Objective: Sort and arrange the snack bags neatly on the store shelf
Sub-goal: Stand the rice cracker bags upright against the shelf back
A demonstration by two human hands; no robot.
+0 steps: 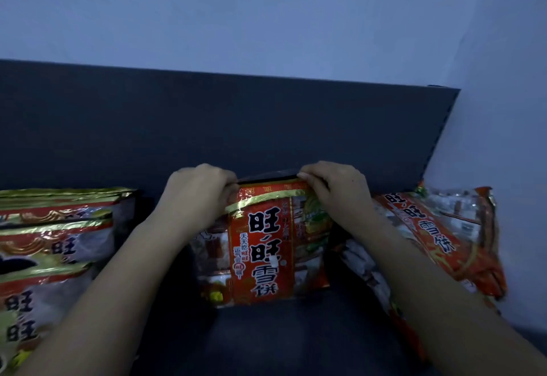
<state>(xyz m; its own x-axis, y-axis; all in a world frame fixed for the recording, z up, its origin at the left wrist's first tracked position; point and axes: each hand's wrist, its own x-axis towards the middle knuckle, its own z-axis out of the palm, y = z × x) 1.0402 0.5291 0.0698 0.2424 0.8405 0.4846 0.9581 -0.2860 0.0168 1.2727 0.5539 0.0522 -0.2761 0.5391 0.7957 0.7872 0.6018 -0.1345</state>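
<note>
A red snack bag (263, 245) with black characters stands upright in the middle of the dark shelf (296, 337). My left hand (198, 195) pinches its top left corner. My right hand (334, 189) pinches its top right corner. To the right, another red snack bag (438, 233) leans tilted against the wall corner. On the left, several matching bags (56, 245) with gold and red tops stand in a row, one behind the other.
The dark back panel (207, 126) of the shelf rises behind the bags. A pale wall (266, 14) stands above it and closes the right side (503, 109). Bare shelf surface lies in front of the middle bag.
</note>
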